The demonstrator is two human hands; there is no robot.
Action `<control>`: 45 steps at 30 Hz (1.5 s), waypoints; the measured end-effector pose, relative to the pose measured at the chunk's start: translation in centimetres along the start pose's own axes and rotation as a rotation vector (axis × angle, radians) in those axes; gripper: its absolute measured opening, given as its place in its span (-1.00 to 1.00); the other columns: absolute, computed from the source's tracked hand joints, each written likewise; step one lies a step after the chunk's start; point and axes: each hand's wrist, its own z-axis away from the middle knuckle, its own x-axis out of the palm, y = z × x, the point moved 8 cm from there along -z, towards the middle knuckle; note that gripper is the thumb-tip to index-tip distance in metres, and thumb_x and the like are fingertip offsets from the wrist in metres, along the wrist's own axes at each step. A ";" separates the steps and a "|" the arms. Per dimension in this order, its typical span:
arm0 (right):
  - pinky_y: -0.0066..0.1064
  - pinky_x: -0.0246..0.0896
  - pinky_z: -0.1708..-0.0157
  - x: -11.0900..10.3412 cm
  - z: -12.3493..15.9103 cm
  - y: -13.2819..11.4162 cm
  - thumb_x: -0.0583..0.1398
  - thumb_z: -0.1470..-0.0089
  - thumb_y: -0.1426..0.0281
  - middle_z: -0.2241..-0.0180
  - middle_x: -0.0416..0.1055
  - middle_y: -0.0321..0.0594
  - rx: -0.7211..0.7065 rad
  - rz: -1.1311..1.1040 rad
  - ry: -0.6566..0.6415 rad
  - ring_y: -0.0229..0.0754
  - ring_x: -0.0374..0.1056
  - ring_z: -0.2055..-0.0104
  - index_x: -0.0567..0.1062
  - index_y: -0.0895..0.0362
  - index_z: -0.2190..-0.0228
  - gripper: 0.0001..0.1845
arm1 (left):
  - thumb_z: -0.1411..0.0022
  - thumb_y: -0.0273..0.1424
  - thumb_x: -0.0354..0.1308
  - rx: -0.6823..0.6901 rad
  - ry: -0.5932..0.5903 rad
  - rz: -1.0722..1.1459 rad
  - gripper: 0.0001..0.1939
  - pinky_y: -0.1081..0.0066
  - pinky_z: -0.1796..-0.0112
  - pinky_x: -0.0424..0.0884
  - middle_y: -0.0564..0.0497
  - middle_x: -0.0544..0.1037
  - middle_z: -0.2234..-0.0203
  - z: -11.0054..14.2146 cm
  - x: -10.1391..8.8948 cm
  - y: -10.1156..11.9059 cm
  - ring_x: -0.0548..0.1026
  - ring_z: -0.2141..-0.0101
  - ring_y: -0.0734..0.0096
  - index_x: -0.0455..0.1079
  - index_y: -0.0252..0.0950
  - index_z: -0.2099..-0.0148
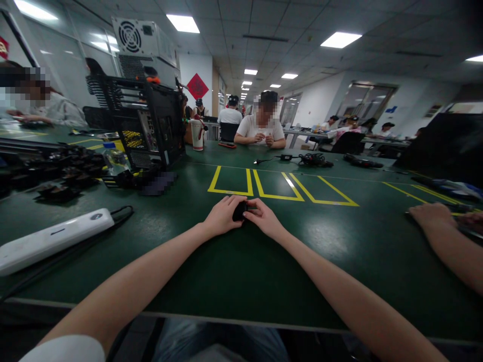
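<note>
"What are your fingers doing?"

"My left fingers (231,199) curl around the far and left sides of a small black piece (239,211), thumb at its near side. My right fingers (257,203) pinch its right side between thumb and forefinger."

"Where is the piece?"

"Between my two hands, over the middle of the green surface (241,271), on my side of the yellow tape outlines (250,183). I cannot tell whether it touches the surface; my hands hide most of it."

"And farther out, to the left?"

"A white elongated device (56,239) lies toward the left edge, a black cable (123,213) beside it. Beyond are a heap of black parts (68,171), a clear container (115,160) with a blue top, and an open black computer case (168,123), upright, a white cup (197,134) just to its right."

"Past the tape?"

"Dark coiled cables (316,160) lie toward the far edge. Across from me sits a person in a white shirt (260,130), both hands raised in front of the chest."

"To the right?"

"Another person's hand (432,215) rests near the right edge, below a large dark panel (441,146)."
</note>
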 end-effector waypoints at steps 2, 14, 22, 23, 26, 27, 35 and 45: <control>-0.28 0.25 0.18 0.0 0.0 0.0 0.16 0.14 0.36 0.22 0.26 -0.26 0.014 -0.039 -0.016 -0.24 0.32 0.23 0.26 0.08 0.28 -0.70 | 0.10 -0.41 0.16 0.007 -0.002 0.015 -0.39 0.20 0.15 0.27 -0.04 0.29 0.11 0.0 0.0 0.1 0.28 0.12 0.24 0.04 -0.20 -0.03; -0.26 0.24 0.15 0.3 0.3 -0.2 0.18 0.16 0.38 0.22 0.27 -0.28 0.012 -0.073 -0.011 -0.21 0.30 0.17 0.25 0.06 0.29 -0.69 | 0.07 -0.43 0.14 -0.025 -0.023 0.120 -0.39 0.22 0.19 0.31 -0.03 0.24 0.08 0.1 0.2 -0.1 0.30 0.12 0.26 0.00 -0.17 -0.05; -0.26 0.20 0.10 -0.2 0.2 -0.3 0.15 0.11 0.38 0.18 0.26 -0.25 -0.006 0.017 0.046 -0.21 0.27 0.14 0.27 0.07 0.24 -0.69 | 0.08 -0.44 0.15 -0.032 -0.018 0.145 -0.38 0.22 0.17 0.30 -0.03 0.25 0.09 0.1 0.2 -0.1 0.30 0.12 0.27 0.02 -0.17 -0.04; -0.25 0.18 0.09 -0.2 0.1 -0.1 0.15 0.11 0.38 0.17 0.26 -0.24 0.005 0.024 0.045 -0.21 0.26 0.12 0.27 0.08 0.22 -0.68 | 0.09 -0.44 0.15 -0.033 -0.014 0.146 -0.38 0.22 0.17 0.30 -0.03 0.25 0.09 0.1 0.2 -0.1 0.30 0.12 0.26 0.02 -0.17 -0.04; -0.24 0.19 0.09 -0.1 0.2 0.1 0.15 0.12 0.39 0.18 0.27 -0.22 0.034 0.002 0.019 -0.19 0.26 0.11 0.27 0.09 0.23 -0.68 | 0.11 -0.45 0.16 -0.034 -0.008 0.152 -0.37 0.21 0.16 0.29 -0.03 0.25 0.09 0.1 0.2 -0.1 0.29 0.11 0.25 0.02 -0.17 -0.04; -0.25 0.20 0.11 0.1 0.3 0.0 0.16 0.13 0.40 0.18 0.27 -0.23 0.030 -0.020 0.004 -0.19 0.27 0.12 0.26 0.09 0.24 -0.67 | 0.10 -0.46 0.15 -0.033 -0.008 0.153 -0.37 0.21 0.16 0.29 -0.03 0.25 0.09 0.1 0.1 -0.1 0.29 0.11 0.25 0.03 -0.17 -0.04; -0.29 0.27 0.19 0.1 0.2 0.0 0.14 0.11 0.33 0.23 0.28 -0.28 0.021 -0.022 0.018 -0.24 0.32 0.22 0.26 0.08 0.30 -0.74 | 0.09 -0.45 0.15 -0.039 -0.023 0.149 -0.38 0.23 0.19 0.32 -0.02 0.24 0.09 0.2 0.1 0.0 0.31 0.13 0.27 0.02 -0.16 -0.04; -0.25 0.19 0.09 0.4 0.4 -0.4 0.17 0.15 0.41 0.19 0.26 -0.25 0.036 -0.064 -0.007 -0.20 0.25 0.11 0.25 0.09 0.26 -0.67 | 0.10 -0.46 0.15 -0.057 -0.025 0.161 -0.38 0.21 0.18 0.30 -0.02 0.24 0.09 0.2 0.1 -0.1 0.30 0.11 0.24 0.03 -0.16 -0.03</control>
